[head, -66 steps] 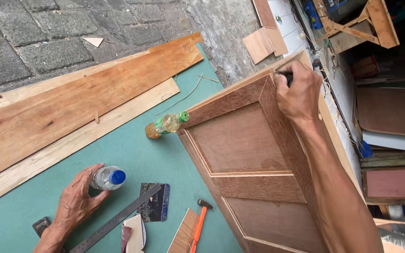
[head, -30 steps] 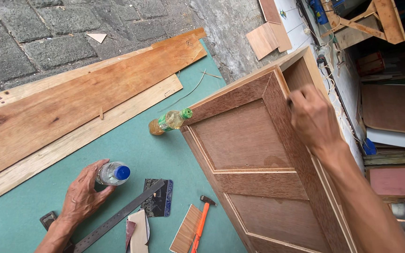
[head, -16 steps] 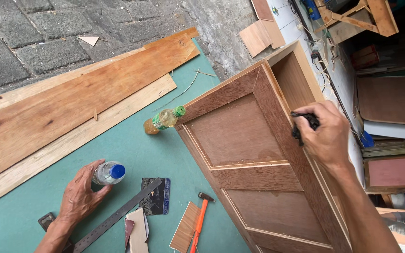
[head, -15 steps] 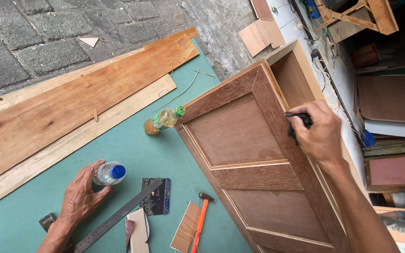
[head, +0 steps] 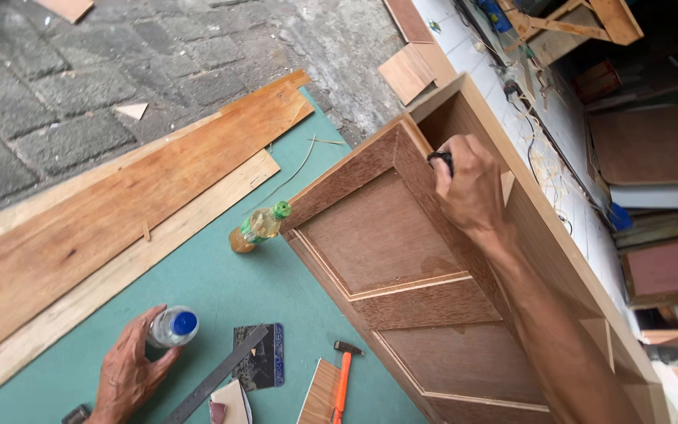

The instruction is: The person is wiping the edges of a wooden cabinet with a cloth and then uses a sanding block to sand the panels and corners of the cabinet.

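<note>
Cabinet [head: 433,314], panelled face up, long axis running from upper centre to lower right of the frame. Right hand [head: 472,188] closed around a small dark tool [head: 439,160], pressed on the cabinet's upper rail; half a second ago it sat lower along the rail. Left hand [head: 131,369], lower left, fingers curled around a blue-capped bottle [head: 173,327] on the green mat [head: 221,290], unchanged.

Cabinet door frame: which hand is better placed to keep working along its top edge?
Probably right. The right hand already rests on the cabinet door frame, gripping a small dark tool. The left hand is down on the green mat, holding a blue-capped bottle.
</note>
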